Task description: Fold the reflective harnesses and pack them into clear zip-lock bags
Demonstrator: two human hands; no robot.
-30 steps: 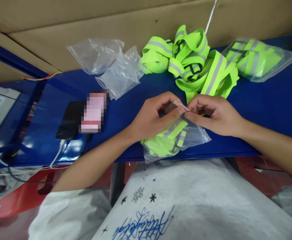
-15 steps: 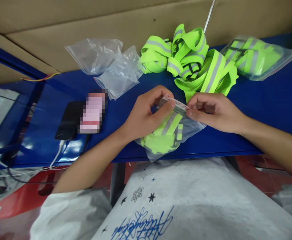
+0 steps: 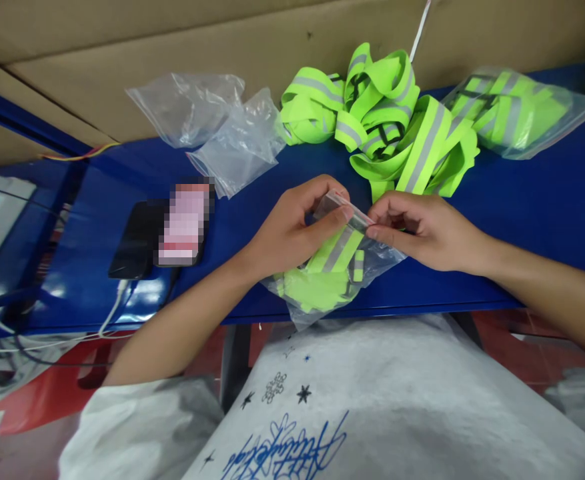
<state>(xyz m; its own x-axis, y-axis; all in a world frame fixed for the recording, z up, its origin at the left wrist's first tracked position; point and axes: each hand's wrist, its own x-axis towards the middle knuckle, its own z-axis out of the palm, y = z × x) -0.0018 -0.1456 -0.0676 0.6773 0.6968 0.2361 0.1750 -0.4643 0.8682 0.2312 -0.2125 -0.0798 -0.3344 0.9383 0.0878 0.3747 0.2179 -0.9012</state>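
Note:
A clear zip bag [image 3: 339,267] holding a folded neon-green reflective strap lies at the near edge of the blue table [image 3: 522,213]. My left hand [image 3: 292,230] pinches the bag's top strip at its left end, fingers closed on it. My right hand [image 3: 425,230] pinches the same strip at its right end. The bag's lower part hangs over the table edge toward my lap.
A heap of loose neon-green reflective straps [image 3: 382,113] lies at the back, with another filled bag [image 3: 517,110] to its right. Two empty clear bags [image 3: 217,127] lie at the back left. A dark phone [image 3: 145,240] with a cable sits left. Cardboard [image 3: 172,40] stands behind.
Both hands have shifted along the bag's top strip while pinching it. The bag has slid slightly left and toward the table edge.

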